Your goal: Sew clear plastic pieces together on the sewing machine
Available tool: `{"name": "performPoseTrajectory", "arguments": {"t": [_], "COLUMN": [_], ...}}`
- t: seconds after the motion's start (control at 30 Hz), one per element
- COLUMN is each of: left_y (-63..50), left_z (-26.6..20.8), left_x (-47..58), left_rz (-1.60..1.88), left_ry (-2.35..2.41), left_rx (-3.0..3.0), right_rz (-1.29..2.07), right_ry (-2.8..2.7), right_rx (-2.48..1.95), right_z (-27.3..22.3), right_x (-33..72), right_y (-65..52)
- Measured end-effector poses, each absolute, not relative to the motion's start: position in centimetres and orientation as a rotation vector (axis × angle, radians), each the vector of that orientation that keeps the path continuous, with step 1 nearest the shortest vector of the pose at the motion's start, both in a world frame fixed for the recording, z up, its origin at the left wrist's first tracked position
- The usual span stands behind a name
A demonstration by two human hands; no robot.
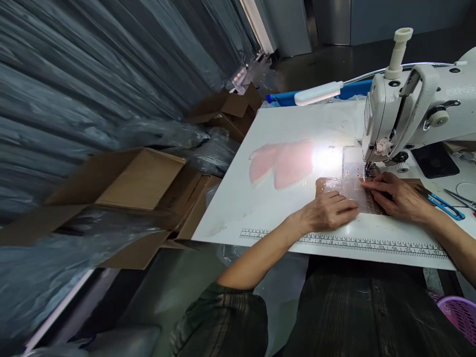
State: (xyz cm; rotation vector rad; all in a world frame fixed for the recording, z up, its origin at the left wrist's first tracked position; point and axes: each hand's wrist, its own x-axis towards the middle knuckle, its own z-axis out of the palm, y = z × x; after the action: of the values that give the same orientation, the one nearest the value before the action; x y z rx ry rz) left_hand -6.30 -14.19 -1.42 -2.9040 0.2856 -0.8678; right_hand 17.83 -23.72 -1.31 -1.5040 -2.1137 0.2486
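A clear plastic sheet [340,187] with brown along its edges lies in front of the presser foot of a white sewing machine [379,116]. My left hand [329,210] rests on the sheet's left part, palm down, fingers laid out. Close to the needle, my right hand [396,196] has its fingertips closed on the sheet's far edge; the thumb is bent lower on the sheet. Small red marks show on clear material beside the presser foot. Blue thread snips [444,204] lie just right of my right hand.
Pink pieces [293,163] lie left on the white table [223,208], which has a printed ruler [345,243] along its front. A lamp [319,93] reaches over the back. Right are a dark phone [435,159] and a purple basket [459,315]. Cardboard boxes [141,178] stand left.
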Motion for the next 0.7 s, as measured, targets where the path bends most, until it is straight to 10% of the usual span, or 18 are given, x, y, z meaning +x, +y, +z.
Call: {"name": "performPoseTrajectory", "arguments": {"t": [0.7], "left_y": [-13.7], "left_z": [-1.7], "left_x": [-6.2], "left_rz": [-0.858], "left_ry": [0.192], "left_rx": [-3.056], "right_rz": [0.179], "right_ry": [-2.126], "right_rx": [-1.493], "right_z": [-1.5], "right_x": [18.3], "right_y": [-23.6]}}
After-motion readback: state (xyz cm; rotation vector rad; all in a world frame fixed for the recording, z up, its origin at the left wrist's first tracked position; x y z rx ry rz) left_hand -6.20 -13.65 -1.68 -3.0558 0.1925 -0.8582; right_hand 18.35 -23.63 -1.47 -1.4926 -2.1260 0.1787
